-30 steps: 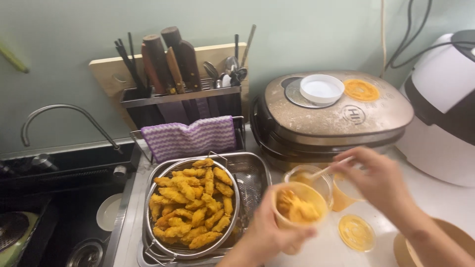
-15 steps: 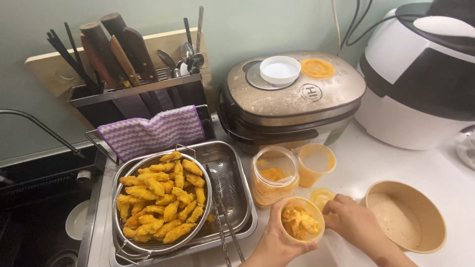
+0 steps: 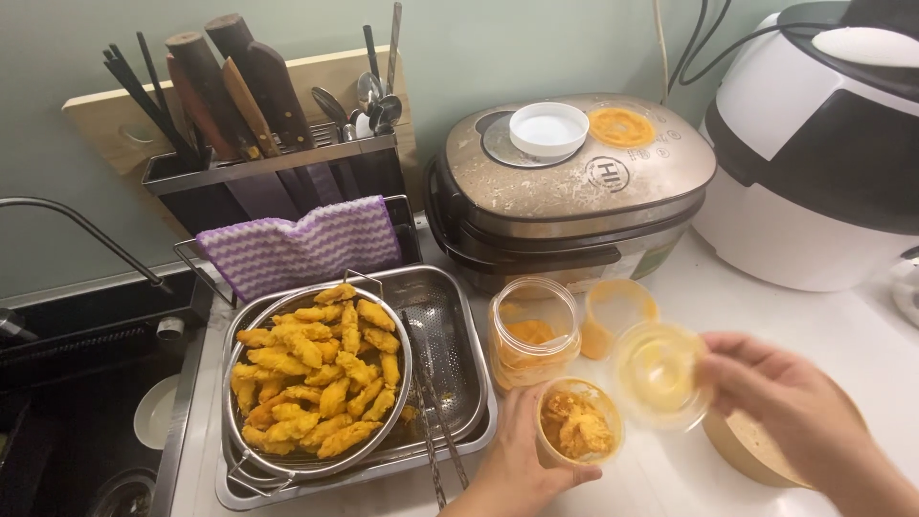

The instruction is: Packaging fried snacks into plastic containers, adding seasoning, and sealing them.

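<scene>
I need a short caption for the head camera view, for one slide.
Left hand holds a small jar of fried pieces while the right hand lifts a clear lid beside a strainer of fried food.

Upright clear jar point(image 3: 578, 433) of fried pieces, clear lid point(image 3: 659, 373) tilted just above

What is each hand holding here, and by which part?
Left hand grips the small food-filled jar around its side wall. Right hand holds a clear round lid by its right edge.

The left hand point(image 3: 517, 450) reaches up from the bottom edge, fingers curled in a grip. The right hand point(image 3: 785, 402) comes in from the right, fingers bent and pinching.
</scene>
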